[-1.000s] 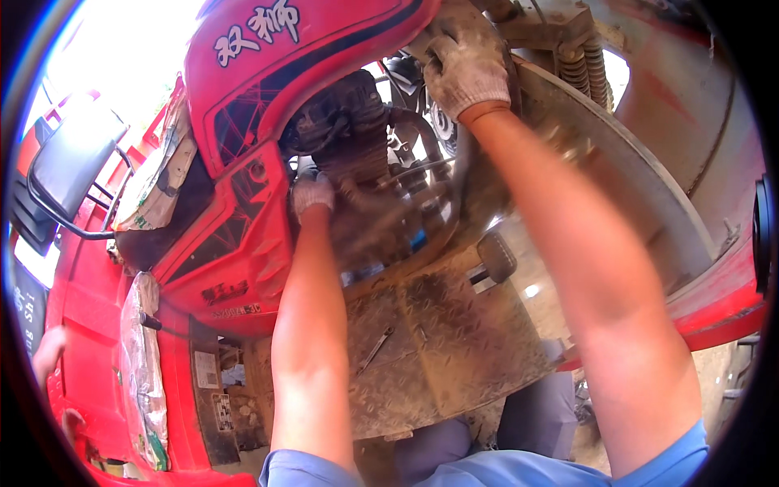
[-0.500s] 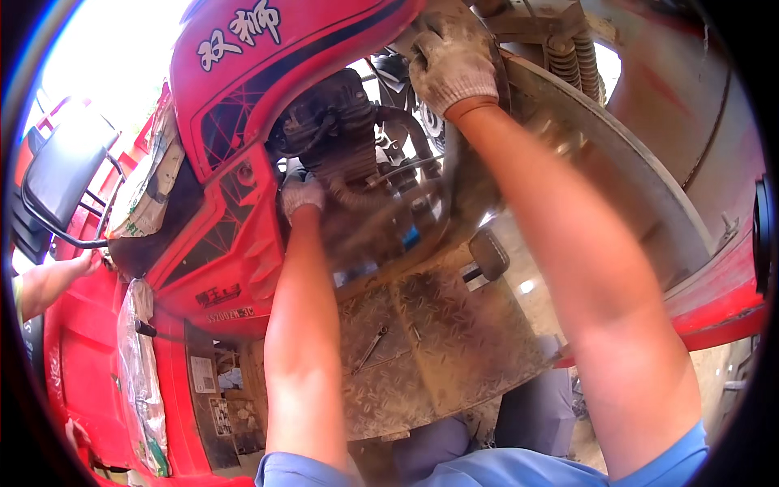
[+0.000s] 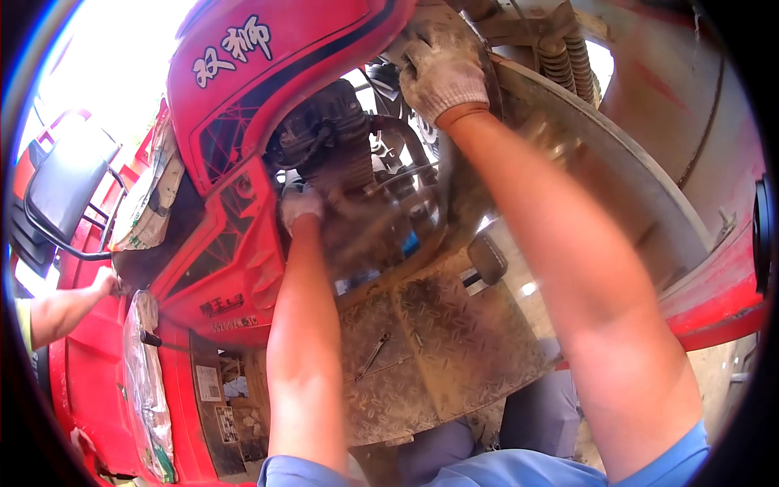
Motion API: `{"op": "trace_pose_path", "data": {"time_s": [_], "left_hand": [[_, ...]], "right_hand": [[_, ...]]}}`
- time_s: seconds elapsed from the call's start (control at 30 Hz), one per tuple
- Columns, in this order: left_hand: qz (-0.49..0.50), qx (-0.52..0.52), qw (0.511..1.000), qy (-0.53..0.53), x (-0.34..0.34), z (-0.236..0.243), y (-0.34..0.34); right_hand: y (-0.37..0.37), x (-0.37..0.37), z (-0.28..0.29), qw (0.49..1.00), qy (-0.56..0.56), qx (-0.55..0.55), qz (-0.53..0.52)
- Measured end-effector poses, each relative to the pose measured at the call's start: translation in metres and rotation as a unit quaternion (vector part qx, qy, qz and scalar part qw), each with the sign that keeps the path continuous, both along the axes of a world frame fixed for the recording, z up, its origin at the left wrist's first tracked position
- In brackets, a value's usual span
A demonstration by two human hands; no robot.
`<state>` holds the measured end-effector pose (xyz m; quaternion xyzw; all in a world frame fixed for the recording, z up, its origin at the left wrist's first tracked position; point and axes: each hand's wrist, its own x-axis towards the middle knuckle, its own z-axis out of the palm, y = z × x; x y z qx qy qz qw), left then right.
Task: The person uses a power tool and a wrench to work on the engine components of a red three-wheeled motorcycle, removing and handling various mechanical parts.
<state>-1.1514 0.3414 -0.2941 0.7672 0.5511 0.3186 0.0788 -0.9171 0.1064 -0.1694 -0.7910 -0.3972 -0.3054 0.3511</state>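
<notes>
While the black, finned metal engine point(image 3: 334, 138) stands roughly upright just above the white-gloved left hand point(image 3: 301, 208), the dirty-gloved right hand point(image 3: 445, 75) is farther from it, up and right. Whether either hand's fingers grip anything cannot be told

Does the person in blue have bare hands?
No, the left hand and the right hand both wear pale gloves with knitted cuffs.

From here, the fingertips of the left grip point(image 3: 301, 207) are indistinct beside the engine point(image 3: 345, 138); whatever the right grip point(image 3: 444, 65) covers is hidden; a co-worker's arm point(image 3: 65, 312) is cut off leftward.
</notes>
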Motion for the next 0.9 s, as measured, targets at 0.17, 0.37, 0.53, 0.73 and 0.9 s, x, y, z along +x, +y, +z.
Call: {"op": "trace_pose_path", "data": {"time_s": [0.17,0.37,0.53,0.73,0.9], "left_hand": [[-0.032,0.015,0.999,-0.014,-0.001,-0.006,0.005],[-0.013,0.016,1.000,0.021,0.000,-0.006,0.010],[0.010,-0.012,1.000,0.005,-0.002,-0.007,0.013],[-0.038,-0.026,0.999,-0.001,-0.003,-0.003,0.007],[-0.007,-0.038,0.999,-0.025,-0.005,0.002,0.003]], "right_hand": [[-0.003,-0.002,-0.001,0.998,-0.059,0.005,-0.029],[-0.002,-0.002,0.000,0.999,-0.041,0.014,-0.017],[0.000,0.000,-0.002,0.997,-0.065,0.029,-0.020],[-0.002,-0.002,0.000,0.999,-0.038,-0.014,-0.033],[-0.001,-0.003,0.002,0.999,-0.022,-0.019,-0.022]]}}
